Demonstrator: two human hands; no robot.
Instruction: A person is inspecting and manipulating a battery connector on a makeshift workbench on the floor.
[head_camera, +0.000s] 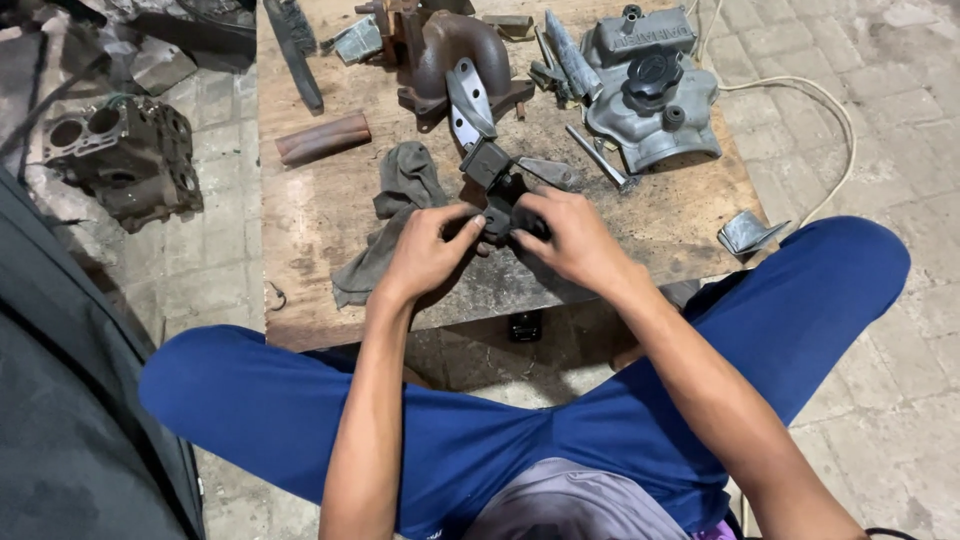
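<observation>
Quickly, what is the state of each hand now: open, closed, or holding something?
Left hand: closed on the dark metal part, thumb and fingers pinching it.
Right hand: closed on the same dark metal part.

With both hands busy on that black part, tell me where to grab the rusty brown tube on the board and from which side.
Grip the rusty tube around its middle, coming from above. It lies flat on the wooden board, running left to right, with bare wood on both long sides, so fingers can likely close across it. The left hand is nearer; the grey rag lies just to the tube's right.
</observation>
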